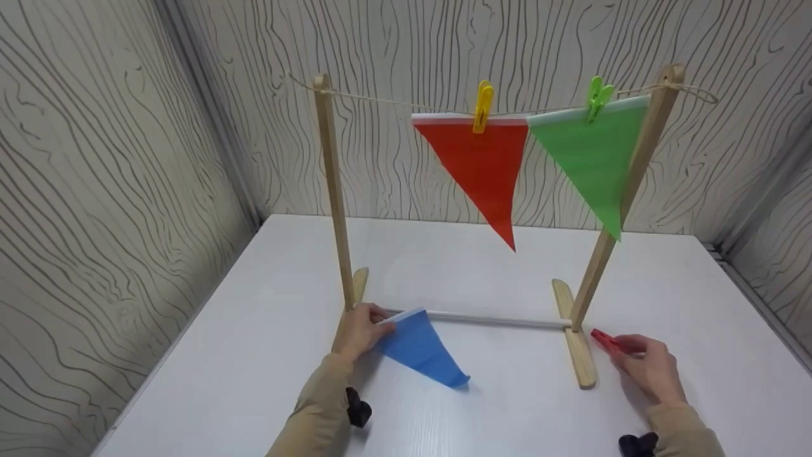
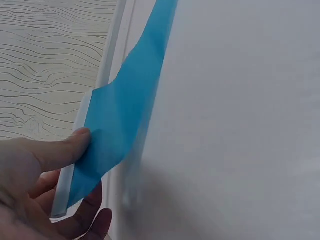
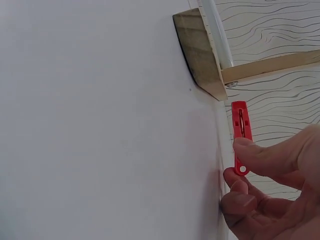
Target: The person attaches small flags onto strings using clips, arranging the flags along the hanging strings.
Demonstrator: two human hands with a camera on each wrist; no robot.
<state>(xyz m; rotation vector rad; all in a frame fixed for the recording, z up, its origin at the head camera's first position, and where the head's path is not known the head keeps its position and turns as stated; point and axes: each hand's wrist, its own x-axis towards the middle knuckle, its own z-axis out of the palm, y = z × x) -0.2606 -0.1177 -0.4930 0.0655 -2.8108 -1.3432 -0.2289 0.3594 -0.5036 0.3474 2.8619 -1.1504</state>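
Note:
My left hand (image 1: 360,330) pinches the white-edged top of a blue triangular flag (image 1: 420,350) by the left foot of the wooden stand (image 1: 334,190); in the left wrist view the thumb presses on the blue flag (image 2: 117,125). My right hand (image 1: 647,366) pinches a red clothespin (image 1: 606,341) just right of the stand's right foot (image 1: 574,336); the right wrist view shows the red clothespin (image 3: 240,135) between thumb and fingers. A red flag (image 1: 483,166) under a yellow clothespin (image 1: 483,105) and a green flag (image 1: 593,155) under a green clothespin (image 1: 597,96) hang from the string.
The stand sits mid-table on a white tabletop (image 1: 495,406), with a white crossbar (image 1: 501,320) joining its two feet. Patterned walls (image 1: 114,190) close in the table on the left, back and right. The left part of the string (image 1: 380,100) carries nothing.

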